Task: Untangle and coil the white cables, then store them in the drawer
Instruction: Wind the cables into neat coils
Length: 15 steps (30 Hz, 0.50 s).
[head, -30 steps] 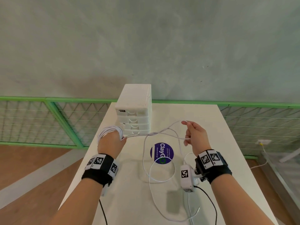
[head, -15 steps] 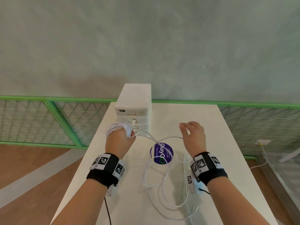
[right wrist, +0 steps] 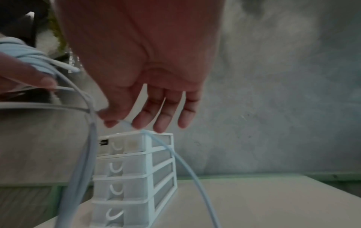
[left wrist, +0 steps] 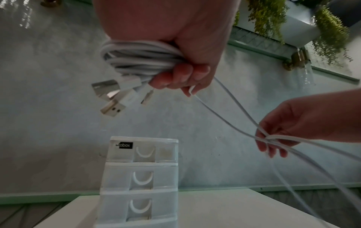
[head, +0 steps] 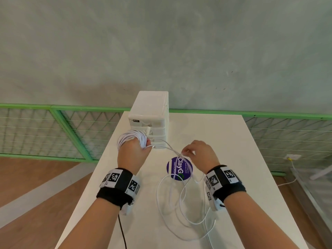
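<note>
L hand [head: 133, 151]: fist round coil [head: 132, 139], just front of drawer unit [head: 150, 121].
R hand [head: 199, 155]: pinching loose strands [head: 170, 150], right of coil; slack trails toward person.

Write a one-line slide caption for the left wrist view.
Left hand grips coiled white cables; right hand pinches loose strands above the closed drawer unit.

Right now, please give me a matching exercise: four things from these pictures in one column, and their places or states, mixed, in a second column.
1. coiled white cable bundle
2. loose white cable strands
3. round purple sticker
4. white plastic drawer unit

a. stuck flat on the table
b. drawers closed
c. gripped by the left hand
d. trailing down from the right hand

Pairs: 1-c, 2-d, 3-a, 4-b
</note>
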Available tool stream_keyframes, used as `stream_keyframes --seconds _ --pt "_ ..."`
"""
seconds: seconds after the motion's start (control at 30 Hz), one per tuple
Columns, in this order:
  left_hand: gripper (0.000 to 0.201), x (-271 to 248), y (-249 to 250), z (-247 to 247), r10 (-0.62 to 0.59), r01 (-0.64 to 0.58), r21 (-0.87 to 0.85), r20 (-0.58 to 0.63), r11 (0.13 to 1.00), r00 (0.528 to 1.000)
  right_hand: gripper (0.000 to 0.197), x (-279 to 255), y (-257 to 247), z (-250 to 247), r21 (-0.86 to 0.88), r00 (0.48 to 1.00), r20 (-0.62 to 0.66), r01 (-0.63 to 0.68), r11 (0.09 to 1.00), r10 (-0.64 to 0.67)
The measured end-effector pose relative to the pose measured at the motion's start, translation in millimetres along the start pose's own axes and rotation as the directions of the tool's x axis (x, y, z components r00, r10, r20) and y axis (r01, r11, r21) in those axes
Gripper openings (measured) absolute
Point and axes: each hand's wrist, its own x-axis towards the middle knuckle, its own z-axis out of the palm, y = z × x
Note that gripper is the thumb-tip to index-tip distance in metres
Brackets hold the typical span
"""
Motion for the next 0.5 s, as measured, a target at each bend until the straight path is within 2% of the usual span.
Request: stream_keyframes --seconds 0.03,0.1,0.2,0.3,0.4,0.5 --pt "0.027 1 -2 -4 -0.023 0.022 -0.009 -0.028 1.000 0.999 0.018 0 9 -2 0.018 0.994 -0.070 -0.084 0.996 0.085" --pt "0.028 4 -6 -15 -0.067 0.063 -0.039 -0.099 0.997 0.993 0.019 -2 32 -5 0.093 0.942 -0.136 -0.296 0.951 0.306" --pt "0.035 8 -9 -27 -0.093 0.088 -0.044 -0.155 0.995 0.984 0.024 -10 64 -3 0.150 0.836 -0.042 -0.536 0.831 0.547" --pt "0.036 8 -6 -26 -0.084 0.081 -0.026 -0.162 0.996 0.983 0.024 -17 80 6 0.107 0.759 0.014 -0.648 0.754 0.651" --pt "0.028 9 -8 -24 -0.108 0.100 -0.054 -0.188 0.994 0.976 0.023 -26 96 13 0.007 0.677 0.064 -0.735 0.678 0.734" --pt "0.024 10 -11 -25 -0.142 0.122 -0.096 -0.243 0.988 0.959 0.022 -39 108 18 -0.065 0.647 0.109 -0.753 0.654 0.755"
